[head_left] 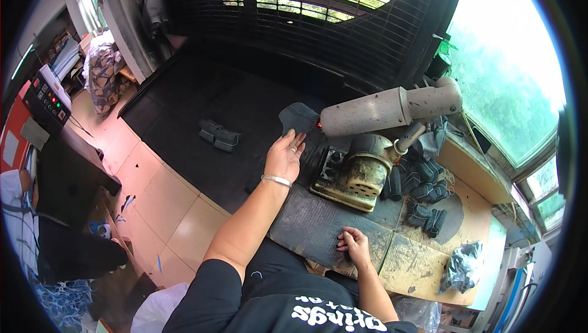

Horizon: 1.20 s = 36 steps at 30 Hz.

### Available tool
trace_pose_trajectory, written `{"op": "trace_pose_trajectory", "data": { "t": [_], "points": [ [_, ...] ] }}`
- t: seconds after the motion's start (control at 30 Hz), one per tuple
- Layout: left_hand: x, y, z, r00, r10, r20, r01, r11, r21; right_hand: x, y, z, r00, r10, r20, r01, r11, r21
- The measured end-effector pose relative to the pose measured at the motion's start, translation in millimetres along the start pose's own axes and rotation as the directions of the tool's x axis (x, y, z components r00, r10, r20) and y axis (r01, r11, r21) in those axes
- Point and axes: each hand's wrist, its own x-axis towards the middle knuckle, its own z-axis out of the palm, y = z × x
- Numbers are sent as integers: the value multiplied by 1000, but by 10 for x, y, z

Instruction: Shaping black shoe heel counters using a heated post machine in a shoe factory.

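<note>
My left hand (285,157), with a bracelet at its wrist, reaches forward and grips the lower edge of a dark, flat, rounded sheet piece (298,117). The piece is beside the tip of a thick grey metal barrel (361,112), where a small red glow shows. Below the barrel stands a grimy round metal base (367,171) with holes, on a square plate. My right hand (354,246) rests on the worn dark mat (306,220) nearest my body. Its fingers are loosely bent and slightly apart, and nothing shows in them.
Bundles of dark pieces (422,192) lie right of the base; another dark bundle (218,135) is on the black surface to the left. Crumpled plastic (462,265) sits at the bench's right corner. A window (508,76) borders the right; a control box (52,97) stands left.
</note>
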Motion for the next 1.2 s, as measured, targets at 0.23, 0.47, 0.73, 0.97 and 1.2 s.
{"op": "trace_pose_trajectory", "data": {
  "t": [0.23,0.47,0.73,0.97,1.2],
  "points": [
    [-61,71,23,1000,-3,6,3,1000,-19,11,-21,8,1000,-3,2,3,1000,-7],
    [-105,136,30,999,-2,39,4,999,-34,0,-27,10,1000,-9,5,9,1000,-17],
    [-181,211,-1,998,-29,55,32,998,-50,-19,-196,198,994,90,57,-86,994,-65],
    [-467,56,-337,992,-126,-10,125,986,-106,796,-1342,1471,820,-421,387,291,890,352],
    [-397,108,-396,994,-113,-8,112,991,-69,899,-1387,1940,864,-401,304,190,819,542]
  ]
}}
